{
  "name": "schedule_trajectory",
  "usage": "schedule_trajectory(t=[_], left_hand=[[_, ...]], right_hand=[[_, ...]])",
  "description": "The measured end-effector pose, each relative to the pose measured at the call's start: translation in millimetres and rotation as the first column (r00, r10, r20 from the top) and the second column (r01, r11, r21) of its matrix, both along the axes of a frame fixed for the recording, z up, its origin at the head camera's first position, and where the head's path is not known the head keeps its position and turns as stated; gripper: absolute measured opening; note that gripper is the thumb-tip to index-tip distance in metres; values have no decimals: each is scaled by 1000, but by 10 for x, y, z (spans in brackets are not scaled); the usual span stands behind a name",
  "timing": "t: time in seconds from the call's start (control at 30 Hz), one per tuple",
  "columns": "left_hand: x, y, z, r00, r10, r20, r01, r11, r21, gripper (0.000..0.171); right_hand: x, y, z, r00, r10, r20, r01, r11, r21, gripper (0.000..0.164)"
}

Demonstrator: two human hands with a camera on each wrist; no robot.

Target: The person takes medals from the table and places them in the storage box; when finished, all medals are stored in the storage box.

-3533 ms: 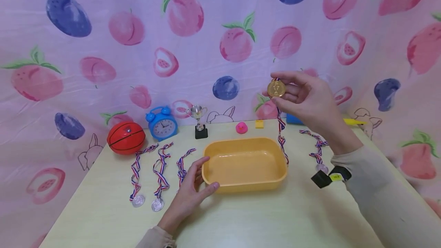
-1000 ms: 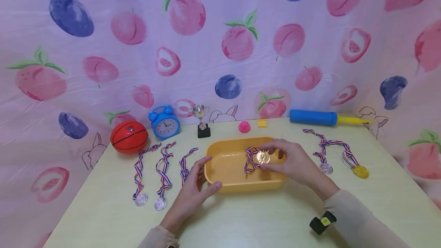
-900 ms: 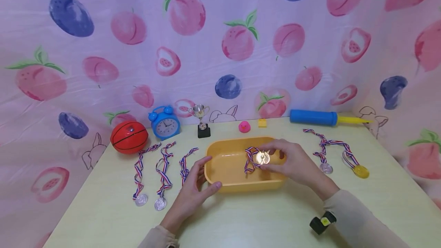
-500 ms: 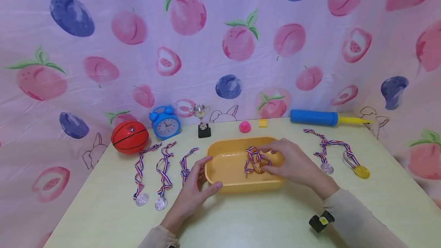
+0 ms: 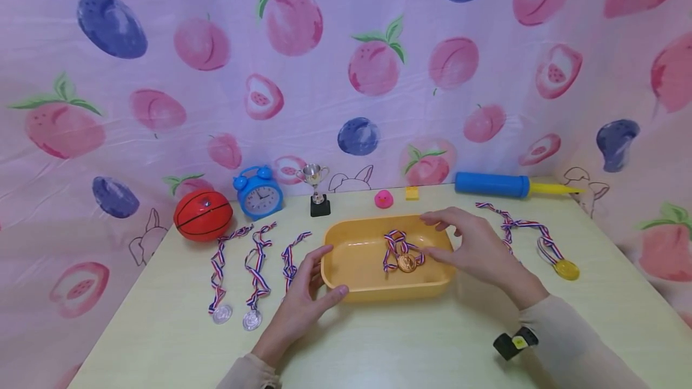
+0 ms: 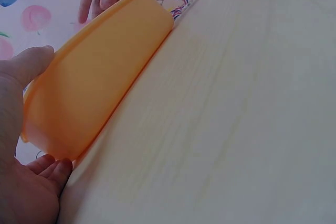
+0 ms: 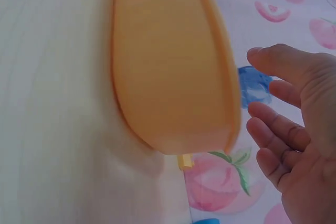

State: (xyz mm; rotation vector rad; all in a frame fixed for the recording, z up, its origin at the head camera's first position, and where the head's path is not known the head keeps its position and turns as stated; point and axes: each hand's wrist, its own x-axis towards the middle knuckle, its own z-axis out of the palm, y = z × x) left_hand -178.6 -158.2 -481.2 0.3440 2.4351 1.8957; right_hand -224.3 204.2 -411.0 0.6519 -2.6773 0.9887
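A gold-coloured medal (image 5: pixel 406 263) lies in the yellow plastic tub (image 5: pixel 373 294), its striped ribbon (image 5: pixel 396 239) bunched beside it. My left hand (image 5: pixel 303 290) grips the tub's left end. In the left wrist view its thumb (image 6: pixel 34 62) is at the rim and its fingers (image 6: pixel 50 169) are low against the base. Over the tub's right end hovers my right hand (image 5: pixel 476 248), holding nothing, thumb and fingers spread apart. The right wrist view shows that palm (image 7: pixel 307 124) beside the tub's rim, with a gap between them.
Two silver medals (image 5: pixel 251 319) and a third ribbon (image 5: pixel 289 260) lie left; another gold medal (image 5: pixel 566 269) and a ribbon (image 5: pixel 506 224) lie right. Along the back are a ball (image 5: pixel 203 215), alarm clock (image 5: pixel 260 196), trophy cup (image 5: pixel 318 189), pink duck (image 5: pixel 384 199), yellow block (image 5: pixel 412 192) and blue pump (image 5: pixel 492 185).
My right hand brought the gold medal down into the tub, let go, and drew back to the right with its fingers spread. My left hand stayed on the tub.
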Motion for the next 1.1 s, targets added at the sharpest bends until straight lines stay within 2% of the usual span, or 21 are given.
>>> schedule_trajectory(t=[0.27, 0.43, 0.87, 1.1], left_hand=[[-4, -7, -4, 1000, -1, 3, 1, 1000, 1, 83], [-15, -11, -8, 1000, 1, 3, -1, 1000, 8, 83], [-8, 10, 9, 1000, -2, 8, 2, 1000, 8, 82], [-8, 3, 5, 1000, -3, 7, 3, 1000, 13, 82]], right_hand=[[49, 212, 120, 996, -81, 47, 84, 994, -74, 61], [98, 343, 124, 993, -100, 55, 107, 983, -146, 62], [205, 851, -35, 997, -70, -12, 63, 949, -310, 60], [262, 1084, -162, 987, -154, 42, 160, 945, -284, 59]])
